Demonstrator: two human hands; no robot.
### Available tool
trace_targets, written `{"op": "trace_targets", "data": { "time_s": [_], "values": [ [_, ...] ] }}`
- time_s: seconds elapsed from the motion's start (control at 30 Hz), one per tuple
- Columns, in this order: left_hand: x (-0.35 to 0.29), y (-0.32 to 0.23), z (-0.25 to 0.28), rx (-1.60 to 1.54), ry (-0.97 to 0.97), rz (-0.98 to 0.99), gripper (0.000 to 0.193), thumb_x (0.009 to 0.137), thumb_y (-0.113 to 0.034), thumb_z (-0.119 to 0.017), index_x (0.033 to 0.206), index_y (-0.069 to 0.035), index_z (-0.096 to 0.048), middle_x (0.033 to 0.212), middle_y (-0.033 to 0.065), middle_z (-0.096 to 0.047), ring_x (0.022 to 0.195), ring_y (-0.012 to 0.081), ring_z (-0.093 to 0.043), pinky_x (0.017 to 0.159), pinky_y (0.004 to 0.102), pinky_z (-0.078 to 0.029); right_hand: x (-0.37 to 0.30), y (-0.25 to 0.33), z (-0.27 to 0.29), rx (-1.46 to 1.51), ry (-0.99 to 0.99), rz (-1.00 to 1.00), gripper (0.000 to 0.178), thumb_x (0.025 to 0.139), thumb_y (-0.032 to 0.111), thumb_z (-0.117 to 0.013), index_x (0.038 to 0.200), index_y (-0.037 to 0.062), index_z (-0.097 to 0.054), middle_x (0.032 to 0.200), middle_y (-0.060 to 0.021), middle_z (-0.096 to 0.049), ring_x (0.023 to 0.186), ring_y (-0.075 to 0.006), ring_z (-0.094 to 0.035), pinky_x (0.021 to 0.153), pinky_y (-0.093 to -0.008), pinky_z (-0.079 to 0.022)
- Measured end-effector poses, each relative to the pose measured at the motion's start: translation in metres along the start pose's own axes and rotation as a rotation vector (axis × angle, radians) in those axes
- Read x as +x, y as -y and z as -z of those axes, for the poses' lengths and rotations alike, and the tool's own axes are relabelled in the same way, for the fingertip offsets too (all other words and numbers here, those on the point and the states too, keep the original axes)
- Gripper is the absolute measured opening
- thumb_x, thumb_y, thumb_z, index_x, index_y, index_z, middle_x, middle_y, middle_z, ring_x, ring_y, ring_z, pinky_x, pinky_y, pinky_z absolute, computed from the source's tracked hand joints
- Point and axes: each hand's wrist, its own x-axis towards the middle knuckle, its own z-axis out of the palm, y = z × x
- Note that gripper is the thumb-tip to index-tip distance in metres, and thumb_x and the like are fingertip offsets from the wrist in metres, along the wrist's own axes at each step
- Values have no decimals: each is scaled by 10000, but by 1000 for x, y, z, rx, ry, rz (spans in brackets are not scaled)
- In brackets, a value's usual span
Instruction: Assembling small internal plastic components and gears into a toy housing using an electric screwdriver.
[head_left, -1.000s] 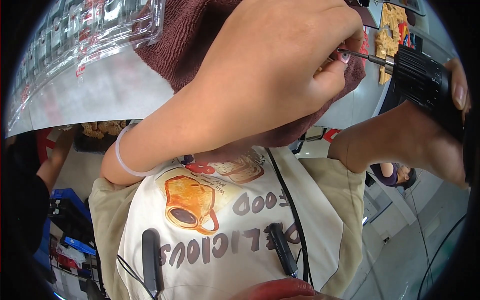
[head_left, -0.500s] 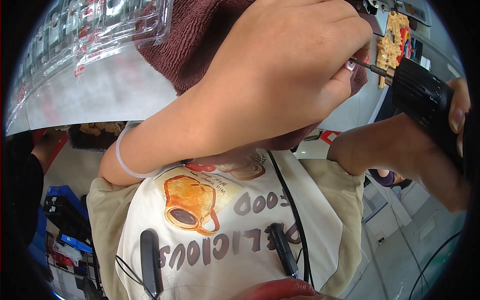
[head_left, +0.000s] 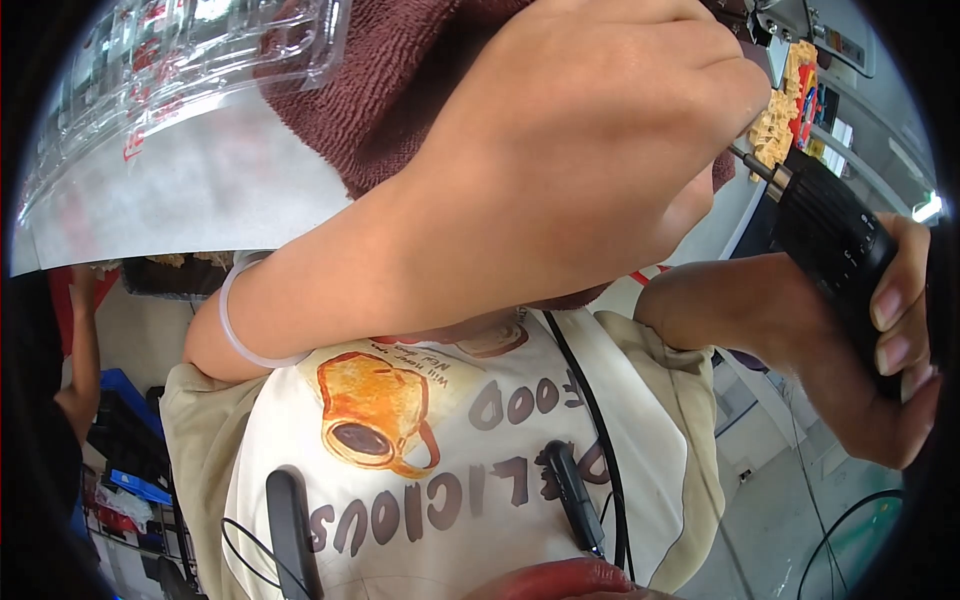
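My left hand (head_left: 610, 140), with a clear band on its wrist, is closed in the upper middle. Whatever its curled fingers hold is hidden behind the hand and knuckles. My right hand (head_left: 900, 310) grips a black electric screwdriver (head_left: 835, 225) at the right. The thin metal bit points up and left, its tip ending at the left hand's fingers. Under and behind the left hand lies a maroon towel (head_left: 345, 130).
Clear plastic trays (head_left: 210, 70) are stacked at the upper left on a white table (head_left: 200, 205). Tan parts (head_left: 775, 135) lie at the upper right, near a metal fixture (head_left: 780, 30). Another person's arm (head_left: 82, 350) shows at the far left. A black cable (head_left: 600, 420) hangs down my front.
My left hand has shifted slightly to the right, and a small pale spot at its fingertips is now hidden. The right hand and screwdriver have tilted and come further into view.
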Motion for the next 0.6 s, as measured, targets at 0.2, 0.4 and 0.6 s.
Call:
{"op": "trace_targets", "data": {
  "time_s": [0.2, 0.4, 0.6],
  "values": [
    [5, -2, -4, -18, 10, -26, 256, 786, -155, -651, 988, -13, -582, 982, 136, -593, 1001, 310, -544, 878, 418, -421, -7, -25, -16, 9, -4, 40, 170, 699, 209, -606, 611, 145, -475, 573, 46, -438, 551, -83, -465, 584, -257, -381],
    [9, -10, -11, -11, 33, -58, 252, 799, -162, -644, 987, -6, -578, 976, 140, -591, 999, 311, -542, 878, 421, -420, -1, -10, 13, 29, 102, 56, 167, 711, 202, -594, 622, 135, -469, 587, 35, -437, 565, -92, -467, 598, -271, -382],
    [11, -5, -13, 69, 32, -199, 340, 694, -174, -696, 982, -16, -606, 995, 138, -597, 1011, 320, -557, 880, 401, -444, 0, -6, -8, 67, -34, 44, 163, 746, 185, -586, 696, 96, -459, 673, -7, -466, 613, -132, -476, 646, -306, -385]
  ]
}}
